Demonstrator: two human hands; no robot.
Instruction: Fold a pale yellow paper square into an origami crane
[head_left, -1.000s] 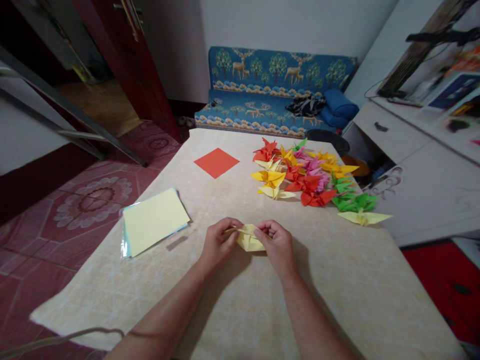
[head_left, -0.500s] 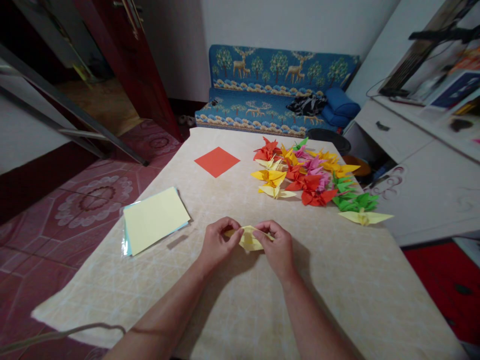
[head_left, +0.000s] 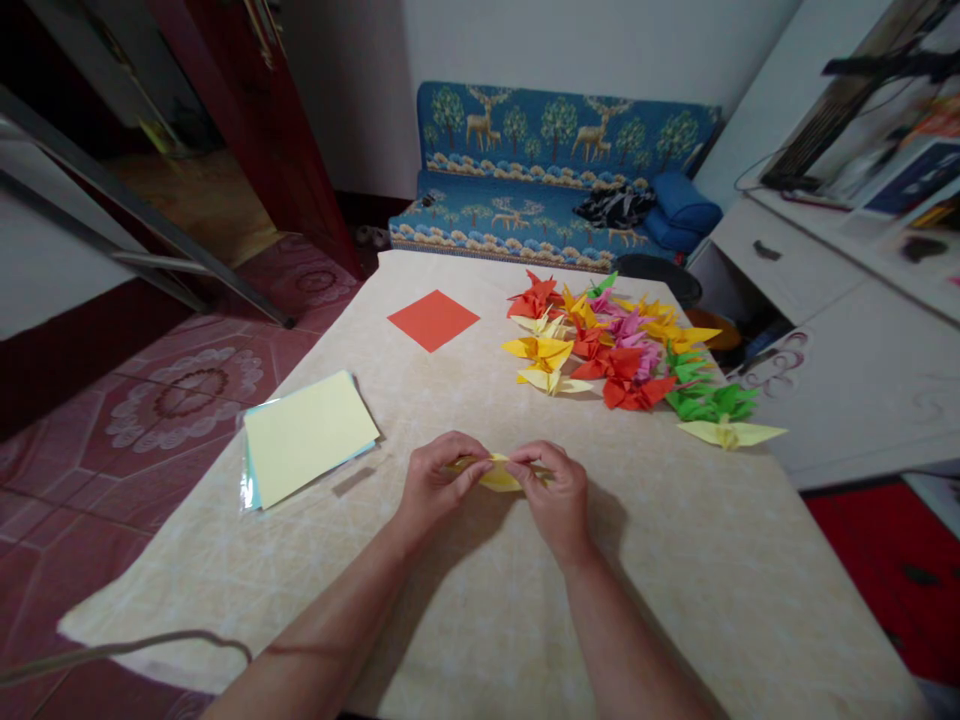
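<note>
A small folded yellow paper (head_left: pixel 497 473) is pinched between both hands just above the beige table (head_left: pixel 675 560). My left hand (head_left: pixel 433 484) grips its left end with closed fingers. Its right end sits in the closed fingers of my right hand (head_left: pixel 556 494). Most of the paper is hidden behind the fingers.
A stack of pale yellow sheets (head_left: pixel 306 436) in a plastic sleeve lies to the left. A red paper square (head_left: pixel 433 319) lies farther back. Several folded paper cranes (head_left: pixel 622 352) in many colours are heaped at the back right. A white cabinet (head_left: pixel 847 330) stands right of the table, a blue sofa (head_left: pixel 555 190) behind it.
The hands have pressed the yellow paper flatter and drawn closer together; less of it shows now. Nothing else on the table has moved.
</note>
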